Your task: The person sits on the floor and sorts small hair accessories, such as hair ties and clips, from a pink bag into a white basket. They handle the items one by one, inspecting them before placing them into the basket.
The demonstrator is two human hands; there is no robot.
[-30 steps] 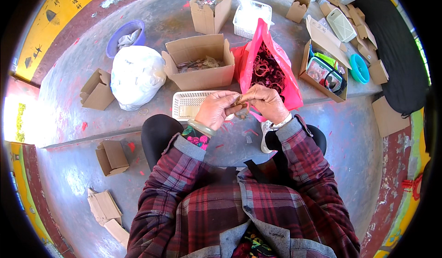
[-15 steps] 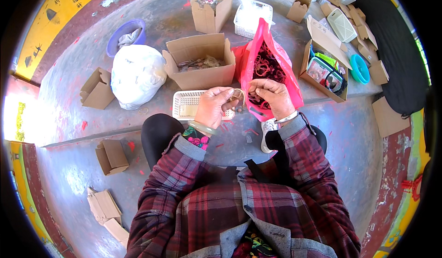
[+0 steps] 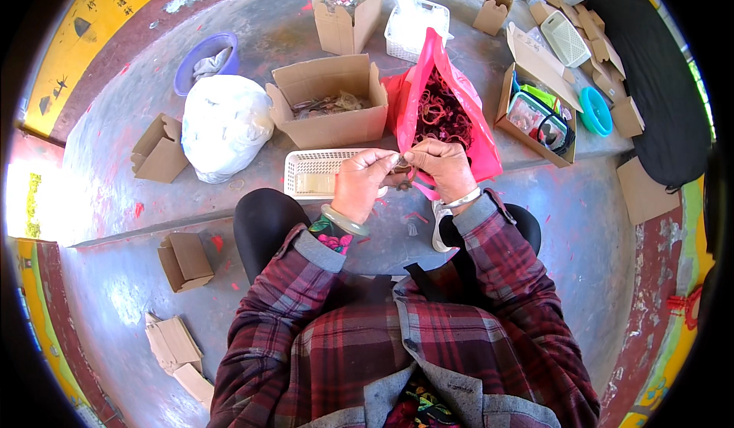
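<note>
My left hand (image 3: 361, 183) is closed in a pinch on a thin tan ring (image 3: 401, 165), mostly covered by the fingers. Fingertip to fingertip with it, my right hand (image 3: 446, 171) pinches at the same small spot; what its fingers grip is too small to make out. Just beyond the right hand stands an open pink plastic bag (image 3: 480, 141) full of dark red and pinkish loops. A cream plastic basket (image 3: 293, 174) lies beside my left hand, with a pale flat piece inside it.
An open cardboard box (image 3: 330, 128) of small wrapped items stands beyond the basket, next to a stuffed white bag (image 3: 227, 128). At right, a carton (image 3: 552, 158) holds packaged goods near a turquoise basin (image 3: 595, 112). A step edge (image 3: 153, 229) crosses the floor.
My hands have come together, the right moving left until its fingertips meet the left's. The ring, visible as a loop before, is now largely hidden by fingers.
</note>
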